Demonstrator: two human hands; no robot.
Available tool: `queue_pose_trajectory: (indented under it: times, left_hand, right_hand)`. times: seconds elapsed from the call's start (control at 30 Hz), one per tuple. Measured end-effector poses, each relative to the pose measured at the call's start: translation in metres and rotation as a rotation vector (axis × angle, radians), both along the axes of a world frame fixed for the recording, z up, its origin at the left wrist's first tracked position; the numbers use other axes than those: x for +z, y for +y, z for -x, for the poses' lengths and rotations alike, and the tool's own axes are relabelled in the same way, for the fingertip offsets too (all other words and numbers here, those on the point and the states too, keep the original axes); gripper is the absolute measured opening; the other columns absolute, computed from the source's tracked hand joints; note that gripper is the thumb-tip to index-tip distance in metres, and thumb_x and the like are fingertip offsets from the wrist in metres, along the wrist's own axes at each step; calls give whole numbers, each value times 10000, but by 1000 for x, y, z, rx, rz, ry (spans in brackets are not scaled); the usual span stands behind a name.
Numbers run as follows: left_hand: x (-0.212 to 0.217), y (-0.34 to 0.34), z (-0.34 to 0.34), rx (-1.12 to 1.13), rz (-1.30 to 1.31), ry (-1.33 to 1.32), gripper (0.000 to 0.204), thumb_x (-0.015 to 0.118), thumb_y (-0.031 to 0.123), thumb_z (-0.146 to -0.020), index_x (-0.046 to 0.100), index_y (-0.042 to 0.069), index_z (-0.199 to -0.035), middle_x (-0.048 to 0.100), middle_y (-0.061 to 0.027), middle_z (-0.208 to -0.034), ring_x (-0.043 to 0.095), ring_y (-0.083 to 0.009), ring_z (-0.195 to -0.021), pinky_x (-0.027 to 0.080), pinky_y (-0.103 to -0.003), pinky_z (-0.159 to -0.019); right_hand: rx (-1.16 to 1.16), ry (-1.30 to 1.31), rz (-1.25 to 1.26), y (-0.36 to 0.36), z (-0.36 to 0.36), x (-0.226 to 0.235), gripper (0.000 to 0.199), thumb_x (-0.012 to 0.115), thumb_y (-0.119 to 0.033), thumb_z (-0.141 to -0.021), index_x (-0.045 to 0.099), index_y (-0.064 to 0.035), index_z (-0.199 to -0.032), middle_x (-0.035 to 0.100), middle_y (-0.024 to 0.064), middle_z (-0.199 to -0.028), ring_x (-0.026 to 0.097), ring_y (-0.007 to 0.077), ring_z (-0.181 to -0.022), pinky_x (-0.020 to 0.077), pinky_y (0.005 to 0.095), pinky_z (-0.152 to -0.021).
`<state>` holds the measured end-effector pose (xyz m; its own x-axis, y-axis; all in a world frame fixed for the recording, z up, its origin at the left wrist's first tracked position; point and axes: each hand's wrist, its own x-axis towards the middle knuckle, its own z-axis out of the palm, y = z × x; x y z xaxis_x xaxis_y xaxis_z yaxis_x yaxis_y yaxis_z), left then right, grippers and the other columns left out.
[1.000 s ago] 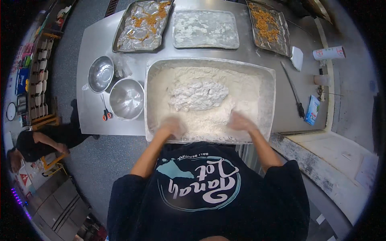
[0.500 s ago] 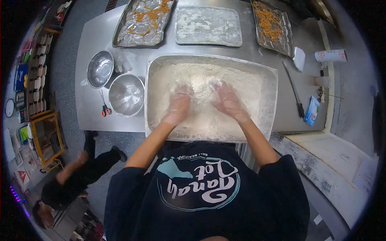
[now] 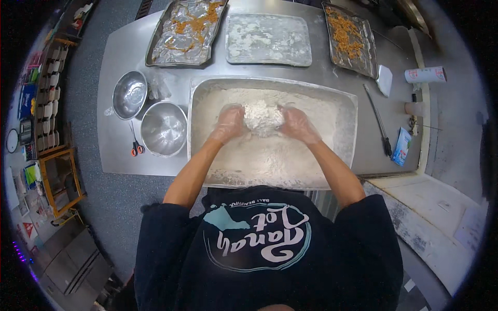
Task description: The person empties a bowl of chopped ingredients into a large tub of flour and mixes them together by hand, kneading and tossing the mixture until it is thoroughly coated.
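A large metal tub (image 3: 332, 86) of pale flour (image 3: 270, 160) lies in front of me. Over the flour, my left hand (image 3: 230, 123) and my right hand (image 3: 299, 125), both in clear plastic gloves, are closed on opposite sides of a shaggy, flour-coated lump (image 3: 263, 118). What lies under its white coating is hidden. The fingertips of both hands are partly covered by the lump and the flour on it.
Left of the tub stand two steel bowls (image 3: 163, 128), a clear plastic glove (image 3: 158, 87) and orange-handled scissors (image 3: 136, 147). Beyond it are a floured tray (image 3: 268, 40) and two foil-lined trays with orange-brown crumbs (image 3: 346, 39). Black-handled tongs (image 3: 378, 120) and a blue packet (image 3: 402, 146) lie right.
My hands, spread in the flour before, have closed in on the lump and raised it into view. The person at the lower left has left that spot.
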<state>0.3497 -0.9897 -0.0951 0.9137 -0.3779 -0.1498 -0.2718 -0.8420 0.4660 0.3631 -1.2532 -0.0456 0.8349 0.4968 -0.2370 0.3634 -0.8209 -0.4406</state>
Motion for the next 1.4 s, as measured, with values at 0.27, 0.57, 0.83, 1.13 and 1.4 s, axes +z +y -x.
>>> queue_pose_trajectory:
  times: [0.27, 0.57, 0.83, 1.13, 1.4]
  left_hand:
    - [86, 14, 41, 52, 215, 317, 359, 738, 377, -782, 732, 45, -918, 708, -181, -895, 669, -374, -867, 524, -453, -790]
    - [-8, 29, 78, 315, 583, 357, 517, 745, 364, -784, 664, 84, -1212, 722, -166, -1024, 695, -328, -857, 546, -418, -796]
    - [101, 3, 41, 335, 214, 599, 676, 804, 121, -671, 574, -47, -1284, 676, -207, -1128, 610, -274, -1153, 446, -372, -1037]
    - [47, -37, 25, 371, 606, 505, 796, 802, 168, -668, 485, -93, -1350, 675, -201, -1160, 657, -258, -1064, 511, -363, -947]
    - [81, -20, 29, 459, 751, 422, 226, 734, 108, -714, 724, -21, -899, 720, -78, -787, 660, -143, -688, 535, -311, -643]
  right_hand:
    - [-245, 266, -477, -43, 48, 8, 496, 783, -311, -812, 647, -13, -1184, 687, 220, -992, 669, 293, -744, 552, 403, -730]
    - [-659, 23, -131, -73, 51, 37, 547, 790, -326, -813, 634, 1, -1222, 673, 195, -1184, 642, 290, -1088, 504, 397, -957]
    - [-488, 274, -203, -84, 45, 21, 930, 868, -276, -749, 372, -56, -1505, 479, 147, -1472, 438, 266, -1363, 343, 346, -1142]
    - [-379, 396, -712, -28, 32, -32, 900, 831, -165, -747, 354, -26, -1497, 507, 189, -1435, 482, 295, -1327, 365, 350, -1136]
    - [-364, 253, -372, -68, 38, 34, 325, 697, -183, -834, 686, -40, -1126, 712, 188, -1064, 678, 327, -1011, 496, 413, -932]
